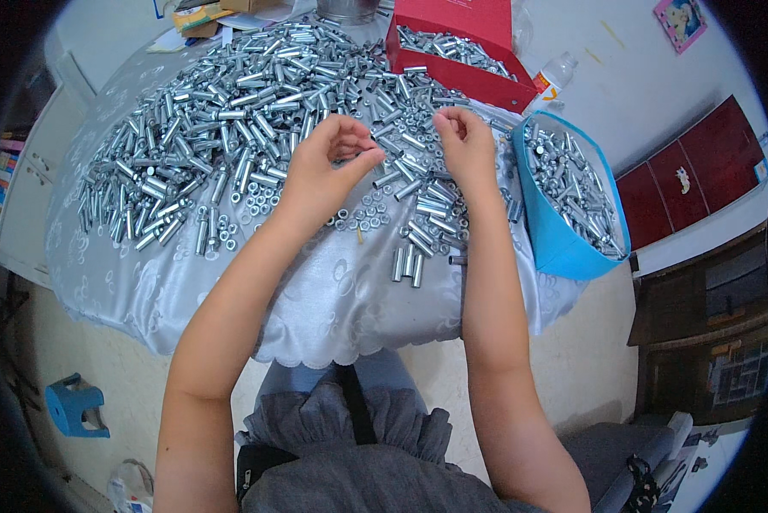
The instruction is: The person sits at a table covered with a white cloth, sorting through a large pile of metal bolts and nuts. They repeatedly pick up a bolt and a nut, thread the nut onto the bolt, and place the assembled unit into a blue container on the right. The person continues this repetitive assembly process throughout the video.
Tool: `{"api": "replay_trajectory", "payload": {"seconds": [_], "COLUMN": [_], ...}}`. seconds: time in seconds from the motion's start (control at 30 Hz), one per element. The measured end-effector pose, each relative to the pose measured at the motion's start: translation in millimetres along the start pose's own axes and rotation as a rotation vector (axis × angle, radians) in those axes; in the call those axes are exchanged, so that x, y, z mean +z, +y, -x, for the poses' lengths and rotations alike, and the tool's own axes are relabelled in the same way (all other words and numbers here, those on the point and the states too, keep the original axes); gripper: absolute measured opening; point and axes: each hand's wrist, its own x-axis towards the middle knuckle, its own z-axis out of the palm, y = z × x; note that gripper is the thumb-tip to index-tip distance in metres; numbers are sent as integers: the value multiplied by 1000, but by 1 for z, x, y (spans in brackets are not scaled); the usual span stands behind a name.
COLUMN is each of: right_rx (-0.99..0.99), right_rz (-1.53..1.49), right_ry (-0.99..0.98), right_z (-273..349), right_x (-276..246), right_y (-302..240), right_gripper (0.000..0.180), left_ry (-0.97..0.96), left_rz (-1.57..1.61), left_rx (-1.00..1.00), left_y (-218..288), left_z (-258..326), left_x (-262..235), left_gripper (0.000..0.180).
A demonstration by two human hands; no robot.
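Pinching small metal pieces, both hands (397,154) hover above heaped sleeves (230,111); blue bin (564,239) alongside.

2 hands (328,167) (463,141) pinching over metal sleeves pile (230,111), blue bin (572,197) right, red box (457,51) behind

Left hand (328,167): raised, fingers curled, thumb meeting fingertips | Right hand (463,141): raised, fingers loosely pinched | Forearms: bare, extended forward from lower edge, converging
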Motion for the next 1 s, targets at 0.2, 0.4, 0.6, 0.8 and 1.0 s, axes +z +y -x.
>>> {"api": "replay_trajectory", "payload": {"seconds": [0.2, 0.4, 0.6, 0.8, 1.0], "right_rx": [41, -127, -226, -357, -162], "right_rz": [-706, -600, -346, -210, -439], "right_ry": [-266, -318, -312, -286, -278], "right_z": [11, 21, 23, 25, 25], "right_x": [5, 4, 0, 4, 5], "right_y": [-43, -56, -61, -58, -57], "right_gripper": [18, 16, 17, 19, 23], "left_ry": [106, 73, 69, 71, 107], "left_rz": [-79, -223, -254, -333, 254], "left_rx": [228, 310, 331, 368, -8], "left_y": [6, 6, 3, 4, 7], "left_z": [4, 6, 5, 6, 1], "left_x": [6, 3, 1, -1, 2], "left_gripper": [57, 70, 71, 61, 53]}}
